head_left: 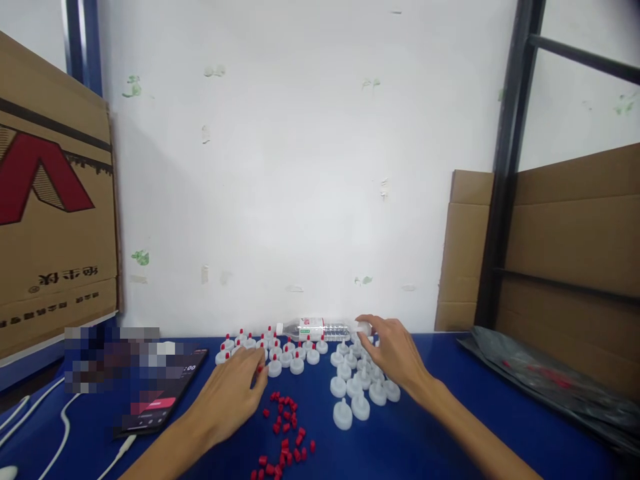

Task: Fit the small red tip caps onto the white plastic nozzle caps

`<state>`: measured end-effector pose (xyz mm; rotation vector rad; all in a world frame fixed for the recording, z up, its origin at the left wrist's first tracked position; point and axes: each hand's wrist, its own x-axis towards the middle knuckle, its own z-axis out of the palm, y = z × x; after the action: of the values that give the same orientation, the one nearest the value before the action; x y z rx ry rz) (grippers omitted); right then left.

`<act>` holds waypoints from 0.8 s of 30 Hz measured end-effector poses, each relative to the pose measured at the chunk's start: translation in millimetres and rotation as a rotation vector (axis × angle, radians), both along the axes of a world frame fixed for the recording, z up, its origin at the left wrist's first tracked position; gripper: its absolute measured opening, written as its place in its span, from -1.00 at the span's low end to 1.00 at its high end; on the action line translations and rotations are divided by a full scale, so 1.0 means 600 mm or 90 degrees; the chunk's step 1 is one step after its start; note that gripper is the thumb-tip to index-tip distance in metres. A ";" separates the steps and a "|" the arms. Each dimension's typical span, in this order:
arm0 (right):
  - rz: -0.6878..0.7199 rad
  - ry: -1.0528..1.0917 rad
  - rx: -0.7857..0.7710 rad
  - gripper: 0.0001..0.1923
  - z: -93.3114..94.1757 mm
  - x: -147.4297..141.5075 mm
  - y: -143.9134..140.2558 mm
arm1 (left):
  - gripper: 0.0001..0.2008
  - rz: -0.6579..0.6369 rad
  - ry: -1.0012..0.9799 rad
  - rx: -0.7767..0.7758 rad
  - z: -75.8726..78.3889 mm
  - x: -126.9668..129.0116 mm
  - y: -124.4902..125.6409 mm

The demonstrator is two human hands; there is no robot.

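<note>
My left hand (pixel 235 385) is over the near edge of a group of white nozzle caps with red tips (pixel 297 363). Its fingers are curled, and a small red tip cap (pixel 259 369) shows between thumb and forefinger. At the back, my right hand (pixel 393 347) pinches a white nozzle cap (pixel 365 327), partly hidden by the fingers. Below that hand stand several white nozzle caps without red tips (pixel 343 415). Loose red tip caps (pixel 287 417) lie scattered on the blue tabletop (pixel 390 443) between my forearms.
A clear plastic bottle (pixel 311 329) lies on its side along the white wall (pixel 310 167). To the left are a phone (pixel 165 393), white cables (pixel 65 420) and a large cardboard box (pixel 55 200). A grey plastic bag (pixel 550 380) rests at the right edge.
</note>
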<state>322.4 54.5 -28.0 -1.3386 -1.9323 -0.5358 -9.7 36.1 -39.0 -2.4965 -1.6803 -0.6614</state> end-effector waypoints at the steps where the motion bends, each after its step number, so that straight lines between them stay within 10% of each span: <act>1: -0.005 -0.004 -0.012 -0.70 0.000 -0.003 -0.001 | -0.79 -0.002 0.017 -0.013 -0.002 -0.001 0.001; 14: -0.287 -0.007 -0.331 -0.79 0.031 0.128 0.032 | -0.69 -0.092 0.032 -0.123 -0.010 -0.026 0.017; 20: -0.269 -0.020 -0.574 -0.65 0.009 0.145 0.041 | -0.65 -0.101 0.007 -0.202 -0.004 -0.019 0.001; 24: -0.262 -0.012 -0.539 -0.69 0.009 0.144 0.041 | -0.63 -0.085 -0.023 -0.157 -0.007 -0.017 0.006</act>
<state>409.0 79.2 -22.8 -2.2860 -1.9751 0.1365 -20.1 39.7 -43.4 -2.8021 -1.7128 -0.5414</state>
